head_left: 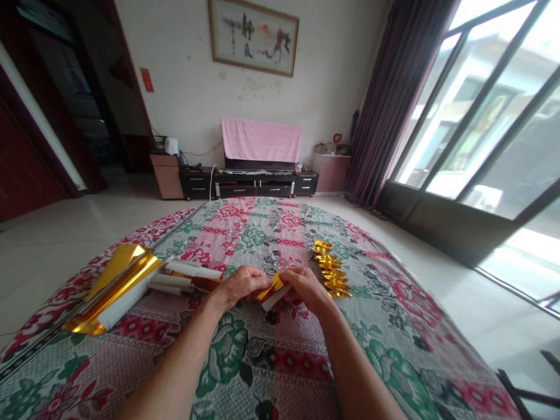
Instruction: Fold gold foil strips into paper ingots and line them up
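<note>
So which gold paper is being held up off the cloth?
The small folded gold piece pinched between left hand and right hand. The finished folded ones and the gold sheets lie on the tablecloth.

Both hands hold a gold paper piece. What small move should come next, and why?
Probably finish the fold and set it at the near end of the row of gold folded pieces: the left hand and right hand pinch the gold paper, half-folded, beside it.

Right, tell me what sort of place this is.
Most likely a home living room: a framed painting on the wall, a low TV cabinet under a pink cloth, and curtained glass doors. Both hands fold gold paper over a floral-clothed table.
</note>
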`<state>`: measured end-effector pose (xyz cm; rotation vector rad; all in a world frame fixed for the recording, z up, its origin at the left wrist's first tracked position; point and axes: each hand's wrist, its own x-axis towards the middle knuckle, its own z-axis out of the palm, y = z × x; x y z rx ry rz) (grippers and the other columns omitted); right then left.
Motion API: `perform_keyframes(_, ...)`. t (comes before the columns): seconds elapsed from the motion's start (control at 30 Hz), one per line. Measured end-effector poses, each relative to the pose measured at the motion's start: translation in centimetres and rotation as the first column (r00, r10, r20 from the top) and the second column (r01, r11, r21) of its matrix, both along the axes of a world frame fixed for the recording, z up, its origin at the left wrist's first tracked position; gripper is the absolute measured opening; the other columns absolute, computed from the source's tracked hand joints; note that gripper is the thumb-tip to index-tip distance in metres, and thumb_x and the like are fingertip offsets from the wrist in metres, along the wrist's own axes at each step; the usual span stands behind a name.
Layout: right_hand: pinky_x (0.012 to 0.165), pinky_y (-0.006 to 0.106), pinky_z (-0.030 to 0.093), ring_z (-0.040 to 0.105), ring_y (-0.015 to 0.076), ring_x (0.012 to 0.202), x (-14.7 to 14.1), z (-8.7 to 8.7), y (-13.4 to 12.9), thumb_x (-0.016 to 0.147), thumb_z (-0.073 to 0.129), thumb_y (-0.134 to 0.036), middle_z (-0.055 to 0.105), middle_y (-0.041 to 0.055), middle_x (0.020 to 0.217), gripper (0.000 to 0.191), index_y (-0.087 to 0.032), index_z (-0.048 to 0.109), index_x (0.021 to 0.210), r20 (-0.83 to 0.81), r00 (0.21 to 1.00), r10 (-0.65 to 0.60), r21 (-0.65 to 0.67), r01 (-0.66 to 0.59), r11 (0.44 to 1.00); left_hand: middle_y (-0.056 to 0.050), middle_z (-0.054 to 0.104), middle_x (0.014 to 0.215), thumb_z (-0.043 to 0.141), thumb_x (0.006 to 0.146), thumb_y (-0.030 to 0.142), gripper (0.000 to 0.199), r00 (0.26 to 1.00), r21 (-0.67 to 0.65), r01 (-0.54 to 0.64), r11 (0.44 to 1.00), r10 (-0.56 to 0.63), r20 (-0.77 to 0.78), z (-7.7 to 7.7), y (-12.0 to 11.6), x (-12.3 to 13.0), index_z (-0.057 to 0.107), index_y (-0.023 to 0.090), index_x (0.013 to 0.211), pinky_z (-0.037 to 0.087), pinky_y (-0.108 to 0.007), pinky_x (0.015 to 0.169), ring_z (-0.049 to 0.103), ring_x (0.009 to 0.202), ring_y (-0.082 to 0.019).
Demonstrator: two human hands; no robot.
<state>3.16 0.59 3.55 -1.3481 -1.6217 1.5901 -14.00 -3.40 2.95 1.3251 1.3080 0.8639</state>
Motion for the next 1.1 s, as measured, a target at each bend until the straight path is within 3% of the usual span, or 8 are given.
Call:
perform_keyframes(0.63, 0.031, 0.015, 0.028, 0.05, 0.0086, 0.035, 0.04, -0.2, 0.12, 0.07, 0.05, -0.036, 0.058, -0.0001, 0.046, 0.023, -0.014, 0.056, 0.066, -0.012, 0.999, 0.045, 0.016, -0.045, 0.999, 0.004, 0.042, 0.048, 0.061, 0.065, 0.042, 0.028, 1.0, 0.011, 0.01, 1.0, -0.01, 0.02, -0.15, 0.03, -0.09, 0.057, 0.015, 0.06, 0.026, -0.021, 0.041, 0.035, 0.044, -0.008)
perform_keyframes(1.0, 0.038, 0.016, 0.04, 0.049, 0.0064, 0.038, 0.25, -0.83, 0.25, 0.069, 0.056, -0.036, 0.055, -0.0031, 0.048, 0.022, -0.015, 0.053, 0.063, -0.133, 0.99, 0.038, -0.031, -0.043, 0.999, 0.004, 0.044, 0.048, 0.061, 0.065, 0.043, 0.029, 1.0, -0.006, -0.002, 1.0, 0.002, 0.029, -0.33, 0.17, -0.06, 0.058, 0.014, 0.064, 0.026, -0.02, 0.041, 0.036, 0.044, -0.008)
perform_keyframes(1.1, 0.042, 0.017, 0.044, 0.051, 0.0063, 0.042, 0.12, -0.67, 0.0, 0.069, 0.059, -0.038, 0.055, -0.003, 0.051, 0.024, -0.014, 0.056, 0.064, -0.15, 0.984, 0.095, -0.014, -0.098, 0.995, 0.004, 0.046, 0.049, 0.061, 0.065, 0.045, 0.032, 0.997, -0.008, 0.004, 1.0, -0.004, 0.071, -0.32, 0.16, 0.06, 0.058, 0.014, 0.064, 0.026, -0.021, 0.043, 0.037, 0.044, -0.007)
